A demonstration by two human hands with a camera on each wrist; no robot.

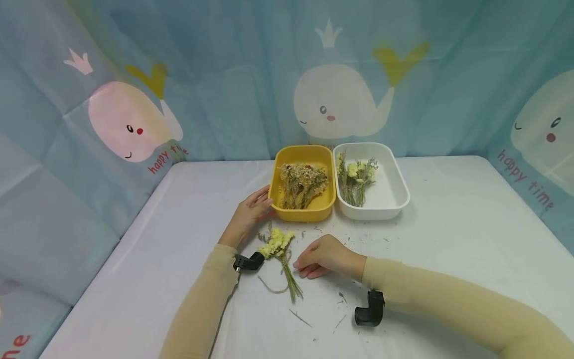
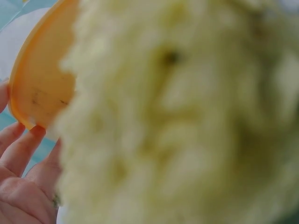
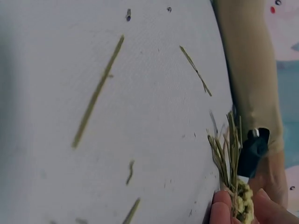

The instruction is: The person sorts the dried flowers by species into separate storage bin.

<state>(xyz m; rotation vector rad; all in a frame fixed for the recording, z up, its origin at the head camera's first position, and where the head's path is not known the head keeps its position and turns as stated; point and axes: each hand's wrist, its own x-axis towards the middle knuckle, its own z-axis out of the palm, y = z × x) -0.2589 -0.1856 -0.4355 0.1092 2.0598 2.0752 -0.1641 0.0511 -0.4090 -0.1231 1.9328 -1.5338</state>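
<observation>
My left hand rests its fingertips against the left side of a yellow tray, which holds a bunch of dried flowers. Near the left wrist lies a small bouquet of pale yellow dried flowers, its stems bound with twine that trails off to the left. Those blossoms fill most of the left wrist view, blurred. Just right of the stems, my right hand hangs loosely curled, with nothing seen in it. In the right wrist view its fingers appear beside the bouquet.
A white tray stands against the yellow one and contains more yellow dried flowers. Loose stem pieces and crumbs are scattered on the white table. A blue whale-print curtain hangs behind and at the sides.
</observation>
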